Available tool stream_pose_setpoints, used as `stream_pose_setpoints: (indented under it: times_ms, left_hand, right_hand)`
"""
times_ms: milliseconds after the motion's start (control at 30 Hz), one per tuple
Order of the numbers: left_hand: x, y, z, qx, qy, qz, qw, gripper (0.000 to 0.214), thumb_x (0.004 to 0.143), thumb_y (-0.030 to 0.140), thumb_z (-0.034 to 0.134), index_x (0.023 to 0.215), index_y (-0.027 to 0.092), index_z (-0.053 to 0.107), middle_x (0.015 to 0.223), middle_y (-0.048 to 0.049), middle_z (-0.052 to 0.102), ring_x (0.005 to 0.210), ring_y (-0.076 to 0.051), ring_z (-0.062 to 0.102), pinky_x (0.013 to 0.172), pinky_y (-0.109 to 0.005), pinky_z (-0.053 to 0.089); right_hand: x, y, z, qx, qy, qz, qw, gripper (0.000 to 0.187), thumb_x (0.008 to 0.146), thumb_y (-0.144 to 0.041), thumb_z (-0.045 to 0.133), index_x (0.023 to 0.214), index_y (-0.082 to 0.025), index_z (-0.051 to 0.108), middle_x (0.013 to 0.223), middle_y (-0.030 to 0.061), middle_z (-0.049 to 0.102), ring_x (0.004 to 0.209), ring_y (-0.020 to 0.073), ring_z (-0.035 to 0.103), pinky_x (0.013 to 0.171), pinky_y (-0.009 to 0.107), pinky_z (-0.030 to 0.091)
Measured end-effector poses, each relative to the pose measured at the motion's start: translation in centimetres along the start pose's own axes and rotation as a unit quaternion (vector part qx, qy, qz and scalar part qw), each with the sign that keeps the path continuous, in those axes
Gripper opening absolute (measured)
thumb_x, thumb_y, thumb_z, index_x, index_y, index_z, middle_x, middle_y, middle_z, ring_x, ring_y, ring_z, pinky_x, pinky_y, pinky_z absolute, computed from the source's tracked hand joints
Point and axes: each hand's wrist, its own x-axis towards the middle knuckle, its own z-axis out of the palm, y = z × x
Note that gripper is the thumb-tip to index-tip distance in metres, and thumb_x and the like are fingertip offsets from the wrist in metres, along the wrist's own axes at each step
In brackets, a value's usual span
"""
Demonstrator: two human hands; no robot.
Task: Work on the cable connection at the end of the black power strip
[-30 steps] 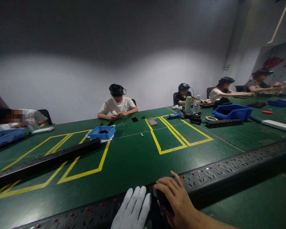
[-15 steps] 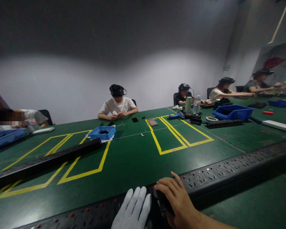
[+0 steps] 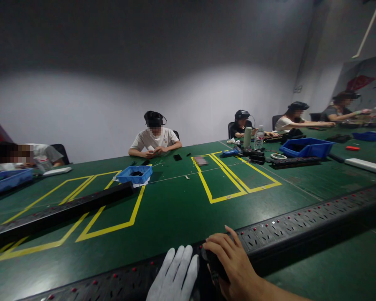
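1. White-gloved left hand (image 3: pixel 175 274): fingers extended, slightly spread, over the long black power strip with red switches (image 3: pixel 269 234); nothing seen gripped.
2. Bare right hand (image 3: pixel 233 263): fingers curl over a dark, corded object (image 3: pixel 218 267), mostly hidden, just right of the glove; cannot tell whether they clamp it.
3. Technique (judgement): press evenly with the flat hand; leave the cord slack, clear of the fingertips.

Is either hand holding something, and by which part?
The right hand holds a dark thing, fingers curled over its upper end; the thumb's grip is hidden. The left hand, gloved, has its fingers stretched out, with nothing visibly held.
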Motion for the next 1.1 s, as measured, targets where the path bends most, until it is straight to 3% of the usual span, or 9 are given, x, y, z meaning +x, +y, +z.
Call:
stream_pose_setpoints:
  times_ms: [700,1100]
  left_hand:
    - [0.3,-0.5,-0.7,0.018,-0.043,0.035,0.998,0.037,0.086,0.029,0.038,0.112,0.014,0.059,0.119,-0.0099,0.058,0.119,-0.023,0.046,0.114,-0.045,0.016]
    - [1.2,-0.9,-1.6,0.026,-0.039,0.048,0.998,0.033,0.087,0.027,0.038,0.105,0.015,0.064,0.108,-0.0088,0.064,0.112,-0.022,0.052,0.113,-0.041,0.019]
  right_hand:
    - [0.0,0.1,0.0,0.008,0.005,-0.011,1.0,0.062,0.062,-0.01,0.047,0.122,-0.021,0.04,0.115,0.0065,0.058,0.109,0.0229,0.052,0.107,0.047,0.011]
    - [0.1,0.0,0.0,0.02,0.024,-0.004,0.999,0.057,0.065,-0.01,0.048,0.12,-0.022,0.042,0.113,0.0056,0.059,0.107,0.0216,0.052,0.107,0.046,0.009]
